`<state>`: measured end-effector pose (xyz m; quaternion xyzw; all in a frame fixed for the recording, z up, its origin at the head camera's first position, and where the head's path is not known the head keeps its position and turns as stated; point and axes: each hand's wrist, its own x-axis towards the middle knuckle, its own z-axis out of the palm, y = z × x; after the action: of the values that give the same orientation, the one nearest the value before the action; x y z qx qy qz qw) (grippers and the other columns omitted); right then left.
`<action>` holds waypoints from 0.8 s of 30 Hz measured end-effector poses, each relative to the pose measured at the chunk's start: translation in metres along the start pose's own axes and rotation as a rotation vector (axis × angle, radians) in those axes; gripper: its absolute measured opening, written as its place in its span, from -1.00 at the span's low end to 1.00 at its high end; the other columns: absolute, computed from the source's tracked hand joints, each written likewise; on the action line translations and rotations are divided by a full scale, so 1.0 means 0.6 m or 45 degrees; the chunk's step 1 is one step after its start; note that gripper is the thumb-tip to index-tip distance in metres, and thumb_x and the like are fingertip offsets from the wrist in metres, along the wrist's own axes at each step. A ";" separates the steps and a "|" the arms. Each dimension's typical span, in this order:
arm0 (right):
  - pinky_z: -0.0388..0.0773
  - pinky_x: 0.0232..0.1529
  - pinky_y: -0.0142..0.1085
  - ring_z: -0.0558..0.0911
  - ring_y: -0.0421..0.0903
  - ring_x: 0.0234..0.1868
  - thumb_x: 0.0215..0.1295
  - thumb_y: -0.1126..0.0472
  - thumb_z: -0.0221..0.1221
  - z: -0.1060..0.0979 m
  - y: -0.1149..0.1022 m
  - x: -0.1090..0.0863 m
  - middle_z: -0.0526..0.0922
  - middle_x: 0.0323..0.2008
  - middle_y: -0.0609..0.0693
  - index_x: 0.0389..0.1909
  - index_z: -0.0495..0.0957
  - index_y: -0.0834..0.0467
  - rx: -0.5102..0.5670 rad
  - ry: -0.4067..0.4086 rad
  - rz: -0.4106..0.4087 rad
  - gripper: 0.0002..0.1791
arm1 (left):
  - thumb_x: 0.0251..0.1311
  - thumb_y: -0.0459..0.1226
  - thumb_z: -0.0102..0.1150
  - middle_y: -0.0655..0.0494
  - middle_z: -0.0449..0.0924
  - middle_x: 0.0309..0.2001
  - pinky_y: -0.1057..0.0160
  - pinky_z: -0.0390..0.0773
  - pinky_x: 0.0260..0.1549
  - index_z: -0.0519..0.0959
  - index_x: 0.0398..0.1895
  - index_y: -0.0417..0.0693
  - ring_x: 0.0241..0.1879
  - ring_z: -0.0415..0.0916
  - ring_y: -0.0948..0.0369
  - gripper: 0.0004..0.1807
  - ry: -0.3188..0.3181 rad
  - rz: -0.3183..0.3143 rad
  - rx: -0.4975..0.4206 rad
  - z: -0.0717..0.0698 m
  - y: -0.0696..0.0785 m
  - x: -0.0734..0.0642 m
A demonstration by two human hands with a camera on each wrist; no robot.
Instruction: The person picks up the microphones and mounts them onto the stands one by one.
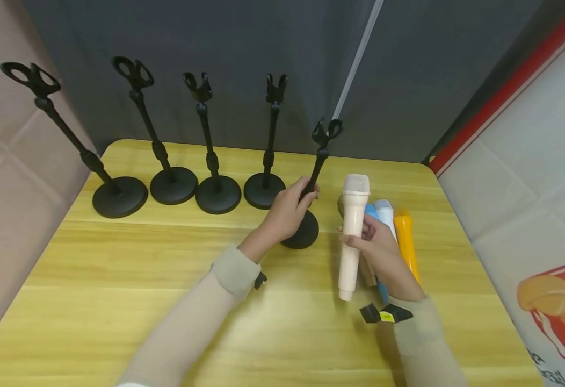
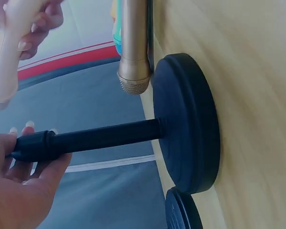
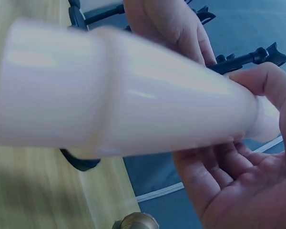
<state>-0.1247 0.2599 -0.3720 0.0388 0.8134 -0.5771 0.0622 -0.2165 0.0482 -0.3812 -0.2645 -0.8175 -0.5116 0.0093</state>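
Note:
My left hand (image 1: 286, 210) grips the pole of a black desktop microphone stand (image 1: 306, 230), the rightmost in a row. In the left wrist view its round base (image 2: 187, 123) appears close to the wooden surface; whether it touches cannot be told. My right hand (image 1: 381, 244) holds a pale pink microphone (image 1: 354, 226) around its body, mesh head up, to the right of that stand. In the right wrist view this microphone (image 3: 133, 90) fills the middle, thumb on one side and fingers on the other. The stand's forked clip (image 1: 327, 131) has nothing in it.
Several more black stands (image 1: 217, 194) line the table's (image 1: 118, 279) back left, clips vacant. Beside my right hand lie a white microphone (image 1: 385, 215), an orange one (image 1: 406, 242), a blue one (image 1: 370, 210) and a gold one (image 2: 134, 52). A grey panel (image 1: 234, 43) rises behind; tiled walls flank the table.

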 end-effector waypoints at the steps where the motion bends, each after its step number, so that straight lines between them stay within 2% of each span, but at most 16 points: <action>1: 0.59 0.04 -0.40 0.65 -0.11 0.00 0.34 0.23 0.25 0.000 -0.001 0.001 0.61 0.12 0.23 0.33 0.36 0.27 0.003 -0.002 -0.012 -0.42 | 0.57 -0.16 -0.08 0.11 0.61 -0.19 0.20 0.50 -0.24 0.47 0.00 0.01 -0.27 0.47 0.16 -0.83 -0.008 -0.004 -0.008 -0.002 0.001 -0.004; 7: 0.54 0.09 -0.36 0.55 -0.07 0.02 0.31 0.23 0.33 -0.001 -0.010 0.002 0.59 -0.01 -0.08 0.16 0.47 0.25 0.023 -0.027 -0.076 -0.55 | 0.57 -0.16 -0.08 0.08 0.65 -0.11 0.17 0.52 -0.19 0.51 0.01 -0.06 -0.21 0.49 0.16 -0.78 -0.046 -0.011 -0.052 -0.014 0.004 -0.024; 11: 0.56 0.04 -0.38 0.56 -0.09 -0.06 0.30 0.22 0.36 0.000 -0.022 -0.001 0.58 -0.11 -0.11 0.04 0.48 0.22 0.035 -0.019 -0.141 -0.63 | 0.57 -0.16 -0.08 0.04 0.67 -0.03 0.10 0.59 -0.05 0.54 0.04 -0.13 -0.03 0.61 0.09 -0.72 -0.046 -0.022 -0.095 -0.018 0.000 -0.040; 14: 0.58 -0.02 -0.37 0.56 -0.11 -0.13 0.29 0.20 0.37 0.004 -0.035 -0.002 0.56 -0.19 -0.10 -0.02 0.48 0.22 0.010 0.023 -0.213 -0.65 | 0.57 -0.17 -0.07 0.01 0.67 -0.03 0.04 0.62 0.06 0.55 0.03 -0.14 0.07 0.63 0.03 -0.74 -0.028 -0.012 -0.125 -0.018 -0.001 -0.053; 17: 0.59 -0.05 -0.38 0.57 -0.12 -0.14 0.28 0.19 0.38 0.005 -0.051 -0.001 0.56 -0.20 -0.08 -0.05 0.47 0.22 -0.029 0.107 -0.297 -0.65 | 0.58 -0.19 -0.09 0.02 0.66 -0.03 0.06 0.62 0.04 0.54 0.04 -0.10 0.02 0.62 0.08 -0.75 0.015 0.030 -0.107 -0.011 -0.004 -0.064; 20: 0.59 -0.07 -0.40 0.58 -0.13 -0.15 0.28 0.21 0.38 0.004 -0.073 0.002 0.56 -0.19 -0.07 -0.05 0.47 0.21 -0.048 0.202 -0.389 -0.66 | 0.61 -0.20 -0.17 0.01 0.63 -0.07 0.10 0.60 -0.05 0.51 0.10 -0.10 -0.10 0.56 0.14 -0.73 0.068 0.104 -0.065 0.002 -0.010 -0.071; 24: 0.60 -0.05 -0.40 0.56 -0.11 -0.14 0.30 0.33 0.32 0.003 -0.114 0.004 0.54 -0.17 -0.04 -0.06 0.47 0.14 0.040 0.268 -0.554 -0.72 | 0.64 -0.23 -0.29 -0.03 0.52 -0.16 0.13 0.59 -0.12 0.42 0.10 -0.16 -0.18 0.51 0.10 -0.73 0.117 0.210 -0.041 0.018 -0.021 -0.073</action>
<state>-0.1362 0.2358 -0.3093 -0.0764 0.7956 -0.5821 -0.1494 -0.1816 0.0348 -0.4092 -0.3071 -0.7834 -0.5336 0.0846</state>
